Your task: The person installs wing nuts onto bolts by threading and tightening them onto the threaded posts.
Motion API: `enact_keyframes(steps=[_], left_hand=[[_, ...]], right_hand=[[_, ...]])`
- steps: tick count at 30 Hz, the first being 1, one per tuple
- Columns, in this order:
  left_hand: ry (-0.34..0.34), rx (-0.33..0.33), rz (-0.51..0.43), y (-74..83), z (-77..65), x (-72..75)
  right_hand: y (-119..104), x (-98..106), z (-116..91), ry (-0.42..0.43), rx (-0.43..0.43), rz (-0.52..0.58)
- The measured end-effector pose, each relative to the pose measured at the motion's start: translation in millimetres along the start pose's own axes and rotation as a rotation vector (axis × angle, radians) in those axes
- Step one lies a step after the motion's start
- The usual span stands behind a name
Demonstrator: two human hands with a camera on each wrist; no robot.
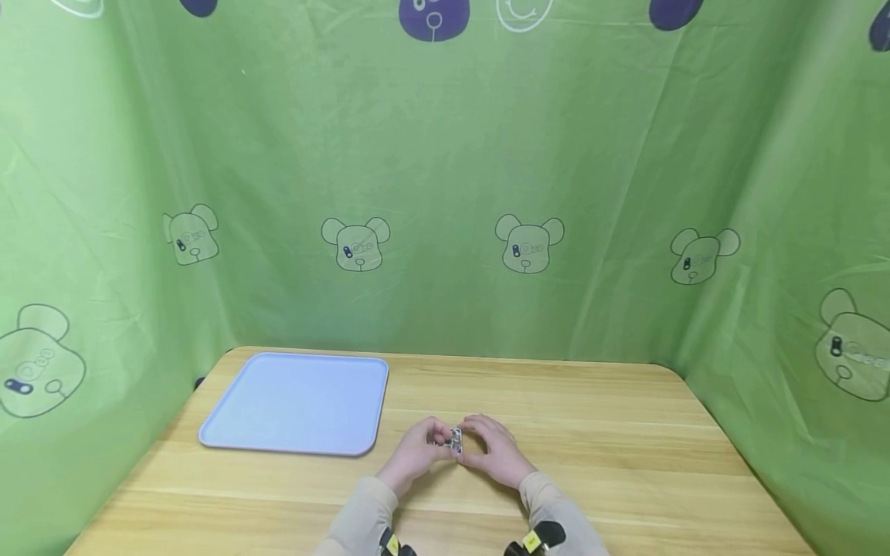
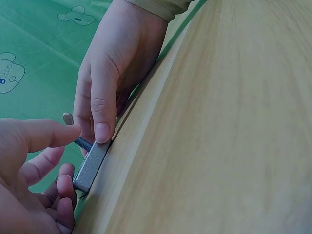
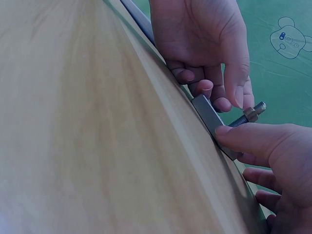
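Note:
A small grey metal block [image 3: 212, 126] with a threaded bolt [image 3: 238, 121] standing out of its side is held between both hands, low over the table. On the bolt sits a nut [image 3: 250, 115]. My right hand [image 1: 497, 452] grips one end of the block, thumb on its face and fingers behind. With thumb and forefinger at the nut, my left hand [image 1: 420, 449] pinches it; its other fingers curl by the block's far end. In the left wrist view, a left fingertip covers part of the bolt [image 2: 83, 143], and the nut is hidden there.
A light blue tray [image 1: 295, 401] lies on the left of the wooden table [image 1: 591, 432]. Green curtains [image 1: 445, 154] with bear-head prints surround the table at the back and both sides.

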State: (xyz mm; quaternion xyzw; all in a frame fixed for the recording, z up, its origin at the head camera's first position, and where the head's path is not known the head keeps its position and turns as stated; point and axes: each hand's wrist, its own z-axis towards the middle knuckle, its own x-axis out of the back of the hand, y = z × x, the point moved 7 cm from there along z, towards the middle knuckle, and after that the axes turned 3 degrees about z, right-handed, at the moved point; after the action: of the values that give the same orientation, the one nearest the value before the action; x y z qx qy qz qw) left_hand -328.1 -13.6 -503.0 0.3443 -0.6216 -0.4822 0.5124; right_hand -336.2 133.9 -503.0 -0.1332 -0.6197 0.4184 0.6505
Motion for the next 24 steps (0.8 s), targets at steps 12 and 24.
enact_keyframes(steps=[12,24], left_hand=[[0.002,0.001,-0.001,1.7,-0.5,0.1],[-0.024,-0.029,0.012,5.6,-0.8,-0.3]], right_hand=[[-1.4,0.9,-0.8,0.000,-0.004,0.004],[-2.9,1.0,-1.6,-0.007,0.001,-0.010]])
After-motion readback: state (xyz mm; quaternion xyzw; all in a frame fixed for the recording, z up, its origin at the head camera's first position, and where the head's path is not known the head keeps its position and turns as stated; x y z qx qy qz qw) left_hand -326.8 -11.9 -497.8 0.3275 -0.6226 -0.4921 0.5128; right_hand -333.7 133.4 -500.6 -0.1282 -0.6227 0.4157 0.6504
